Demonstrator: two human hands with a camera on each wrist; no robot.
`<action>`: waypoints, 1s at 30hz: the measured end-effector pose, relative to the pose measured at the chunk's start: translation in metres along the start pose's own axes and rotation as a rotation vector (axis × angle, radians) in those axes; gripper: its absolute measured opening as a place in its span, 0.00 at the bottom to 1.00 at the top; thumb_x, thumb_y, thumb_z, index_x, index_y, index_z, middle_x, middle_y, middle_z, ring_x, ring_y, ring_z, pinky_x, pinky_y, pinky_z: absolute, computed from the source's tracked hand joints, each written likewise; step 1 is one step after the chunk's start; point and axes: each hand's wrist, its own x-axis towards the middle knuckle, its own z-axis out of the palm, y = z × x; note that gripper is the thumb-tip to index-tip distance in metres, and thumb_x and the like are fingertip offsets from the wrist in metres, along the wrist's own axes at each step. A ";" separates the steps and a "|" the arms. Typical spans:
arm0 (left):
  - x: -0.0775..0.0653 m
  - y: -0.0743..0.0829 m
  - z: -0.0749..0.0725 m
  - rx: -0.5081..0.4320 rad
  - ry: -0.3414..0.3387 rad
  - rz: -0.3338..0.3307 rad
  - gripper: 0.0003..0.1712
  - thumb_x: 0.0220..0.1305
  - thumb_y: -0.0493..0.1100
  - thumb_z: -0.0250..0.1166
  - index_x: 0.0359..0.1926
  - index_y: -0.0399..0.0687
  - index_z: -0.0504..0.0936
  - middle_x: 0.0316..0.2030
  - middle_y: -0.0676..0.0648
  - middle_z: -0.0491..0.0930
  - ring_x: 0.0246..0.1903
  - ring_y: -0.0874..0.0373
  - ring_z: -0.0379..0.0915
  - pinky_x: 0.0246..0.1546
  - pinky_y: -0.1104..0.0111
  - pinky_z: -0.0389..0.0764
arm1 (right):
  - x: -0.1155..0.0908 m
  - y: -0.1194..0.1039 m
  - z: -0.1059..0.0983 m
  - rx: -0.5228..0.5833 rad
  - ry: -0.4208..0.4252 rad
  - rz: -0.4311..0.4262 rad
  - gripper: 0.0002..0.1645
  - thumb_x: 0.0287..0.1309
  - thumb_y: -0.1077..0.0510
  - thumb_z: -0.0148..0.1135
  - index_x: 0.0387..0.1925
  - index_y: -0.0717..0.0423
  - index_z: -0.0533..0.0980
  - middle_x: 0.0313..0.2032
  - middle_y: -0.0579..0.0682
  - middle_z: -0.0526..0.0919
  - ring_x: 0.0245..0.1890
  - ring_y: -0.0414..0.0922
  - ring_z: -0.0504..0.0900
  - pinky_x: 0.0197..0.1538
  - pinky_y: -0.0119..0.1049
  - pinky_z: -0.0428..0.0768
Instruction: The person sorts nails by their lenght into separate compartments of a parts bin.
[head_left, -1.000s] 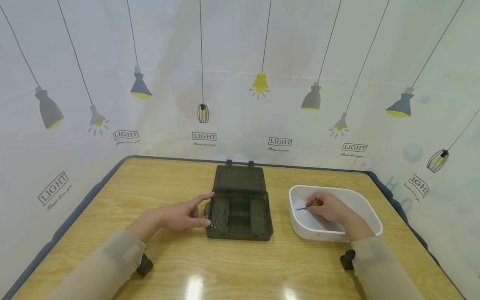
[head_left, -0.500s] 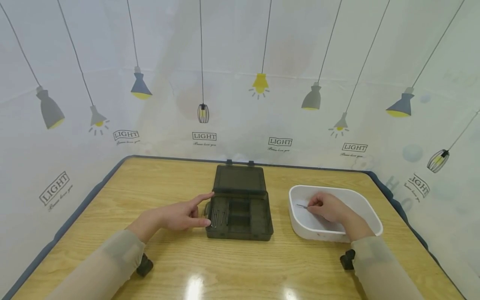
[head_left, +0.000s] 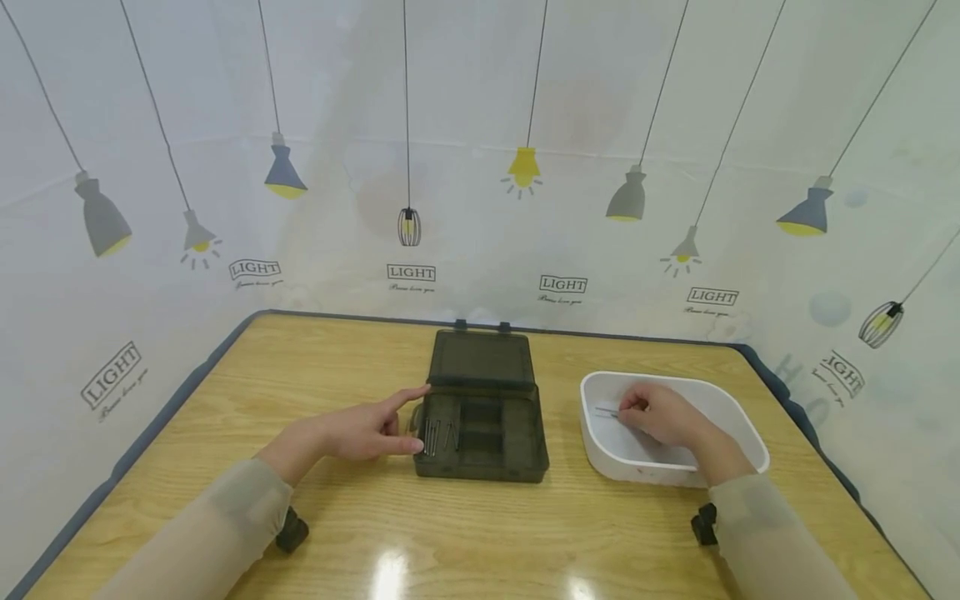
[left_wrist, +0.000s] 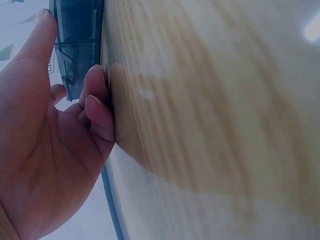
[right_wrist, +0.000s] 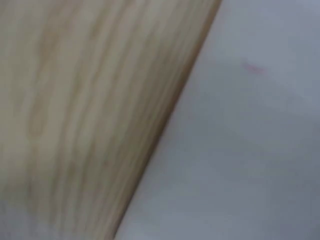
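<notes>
Head view: there's my right hand pinching a rod in the right-hand tray, left hand touching the box, forefinger straight.

Left grip extends index finger and thumb; right grip curls.
</notes>
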 end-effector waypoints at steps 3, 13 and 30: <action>0.000 0.001 0.000 0.004 -0.001 0.000 0.58 0.77 0.67 0.67 0.91 0.68 0.40 0.35 0.48 0.80 0.31 0.57 0.72 0.38 0.62 0.77 | -0.002 -0.001 -0.002 0.014 0.002 -0.018 0.04 0.76 0.58 0.66 0.43 0.55 0.83 0.41 0.50 0.84 0.40 0.46 0.78 0.44 0.41 0.76; -0.002 0.004 -0.002 -0.002 -0.007 0.006 0.58 0.77 0.66 0.67 0.91 0.66 0.40 0.34 0.48 0.80 0.30 0.57 0.73 0.38 0.63 0.77 | -0.007 -0.008 -0.007 0.075 0.016 -0.040 0.08 0.80 0.56 0.64 0.50 0.56 0.83 0.46 0.52 0.85 0.41 0.47 0.78 0.43 0.40 0.79; -0.002 0.004 -0.001 -0.020 -0.003 0.011 0.56 0.78 0.64 0.67 0.91 0.66 0.41 0.34 0.47 0.80 0.30 0.56 0.73 0.37 0.61 0.77 | -0.024 -0.054 -0.015 0.249 0.108 -0.117 0.19 0.81 0.51 0.64 0.62 0.58 0.81 0.54 0.59 0.86 0.43 0.55 0.84 0.39 0.38 0.83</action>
